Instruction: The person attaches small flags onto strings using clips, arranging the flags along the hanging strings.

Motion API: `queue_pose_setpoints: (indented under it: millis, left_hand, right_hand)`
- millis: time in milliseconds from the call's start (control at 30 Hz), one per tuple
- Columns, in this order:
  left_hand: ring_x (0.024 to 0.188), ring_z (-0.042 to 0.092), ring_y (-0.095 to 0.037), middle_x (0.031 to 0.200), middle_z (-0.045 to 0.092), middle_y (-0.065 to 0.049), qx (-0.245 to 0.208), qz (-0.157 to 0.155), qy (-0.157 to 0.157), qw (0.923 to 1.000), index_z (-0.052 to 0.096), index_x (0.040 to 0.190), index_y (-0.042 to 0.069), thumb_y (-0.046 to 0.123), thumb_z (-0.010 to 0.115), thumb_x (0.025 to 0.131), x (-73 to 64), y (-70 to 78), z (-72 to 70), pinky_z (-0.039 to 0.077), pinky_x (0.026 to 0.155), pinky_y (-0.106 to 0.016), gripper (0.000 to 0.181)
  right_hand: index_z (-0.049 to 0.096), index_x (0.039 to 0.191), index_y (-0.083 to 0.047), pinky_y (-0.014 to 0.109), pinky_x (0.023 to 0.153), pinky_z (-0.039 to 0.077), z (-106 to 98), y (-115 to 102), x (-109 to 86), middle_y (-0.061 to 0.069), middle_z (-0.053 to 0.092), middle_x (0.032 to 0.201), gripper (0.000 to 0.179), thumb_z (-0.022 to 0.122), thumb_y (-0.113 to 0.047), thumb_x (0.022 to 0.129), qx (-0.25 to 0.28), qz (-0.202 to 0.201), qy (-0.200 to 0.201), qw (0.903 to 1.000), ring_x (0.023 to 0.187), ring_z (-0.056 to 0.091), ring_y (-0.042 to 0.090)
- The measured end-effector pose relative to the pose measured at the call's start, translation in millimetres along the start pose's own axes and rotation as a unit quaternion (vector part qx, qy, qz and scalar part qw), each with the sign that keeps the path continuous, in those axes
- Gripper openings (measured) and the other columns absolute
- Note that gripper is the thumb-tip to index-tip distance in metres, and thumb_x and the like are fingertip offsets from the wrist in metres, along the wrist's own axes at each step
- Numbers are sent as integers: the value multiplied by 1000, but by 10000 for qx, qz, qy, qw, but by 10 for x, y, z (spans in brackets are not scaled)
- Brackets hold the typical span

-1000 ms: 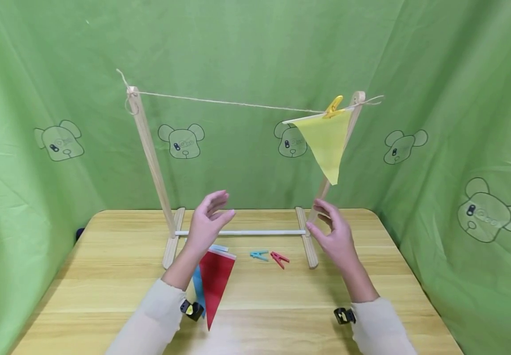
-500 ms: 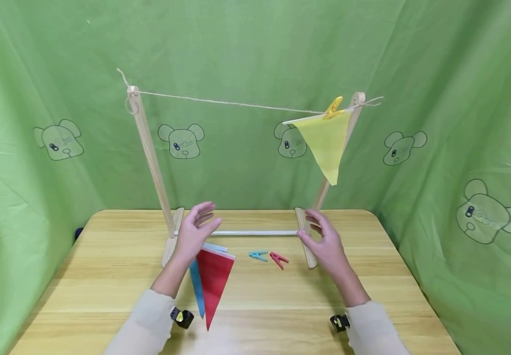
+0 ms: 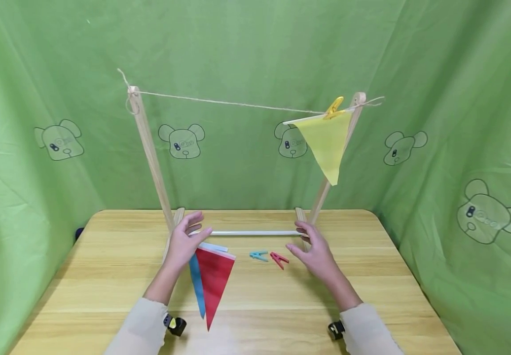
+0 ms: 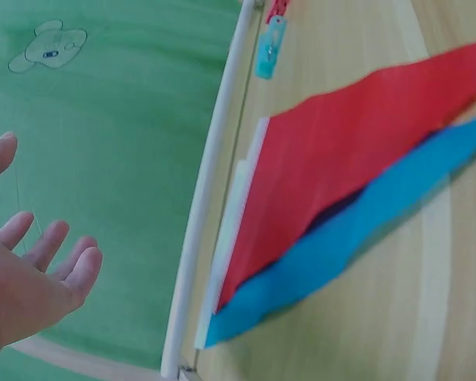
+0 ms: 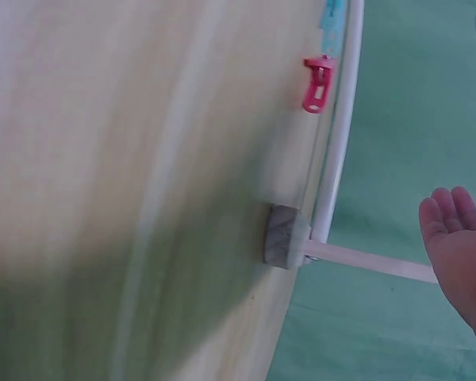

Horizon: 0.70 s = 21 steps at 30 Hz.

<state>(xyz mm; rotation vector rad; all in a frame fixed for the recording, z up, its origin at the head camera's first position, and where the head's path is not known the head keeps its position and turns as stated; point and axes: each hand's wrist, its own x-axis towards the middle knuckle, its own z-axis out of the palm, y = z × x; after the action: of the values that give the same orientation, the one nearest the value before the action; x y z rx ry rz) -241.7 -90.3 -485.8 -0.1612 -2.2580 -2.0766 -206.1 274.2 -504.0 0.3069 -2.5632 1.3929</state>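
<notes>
My left hand (image 3: 183,242) hovers over the left foot of the wooden stand, fingers relaxed and holding nothing. Just right of it a red pennant (image 3: 216,276) lies on the table, partly covering a blue pennant (image 3: 197,286); both have white top strips. My right hand (image 3: 316,251), also empty and loosely bent, is above the stand's right foot. Between the hands lie a light blue clothespin (image 3: 259,256) and a pink clothespin (image 3: 279,260). A yellow pennant (image 3: 326,143) hangs near the right end of the string (image 3: 233,103), held by a yellow clothespin (image 3: 334,107).
Two wooden posts, the left post (image 3: 149,153) and the right post (image 3: 319,199), carry the string. A white rod (image 3: 255,232) joins their feet low over the wooden table (image 3: 273,315). Green curtain (image 3: 246,44) with printed bear heads encloses the back and sides.
Both hands have come down and toward me, the left shifting leftward and the right inward to the left. Pennants and clothespins have stayed where they were.
</notes>
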Motion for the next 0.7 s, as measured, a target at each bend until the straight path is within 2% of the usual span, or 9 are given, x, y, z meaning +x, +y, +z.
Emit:
queue_pose_setpoints:
  millis: [167,400,533,700]
  left_hand:
    - [135,52,-39,147,56,-18,450,81,-76,9989,53,145,6,13,81,90,-36,-85,-59,43,115,-56,62]
    - [138,48,-41,152,53,-16,1491,214,-272,9882,50,149,6,18,83,88,-93,-187,-130,42,115,-57,71]
    - [140,46,-43,153,50,-16,1940,79,-376,9802,47,151,7,23,84,88,-104,-244,-149,45,113,-58,75]
    - [136,49,-44,151,50,-20,2205,-140,-403,9745,47,151,6,23,83,88,-113,-303,-159,48,109,-58,74]
  right_hand:
    - [43,151,-4,53,113,46,64,38,-29,18,50,149,75,82,-20,89,-109,133,-238,9996,135,51,39]
    - [42,152,-5,53,113,47,144,54,-67,20,49,149,78,83,-21,88,-240,310,-604,9974,135,51,39]
    - [43,152,-5,56,112,47,177,71,-81,22,50,148,78,83,-27,89,-451,475,-803,9946,134,53,41]
    - [44,151,-1,57,112,46,200,81,-96,20,51,149,80,84,-29,88,-653,567,-1013,9911,133,54,41]
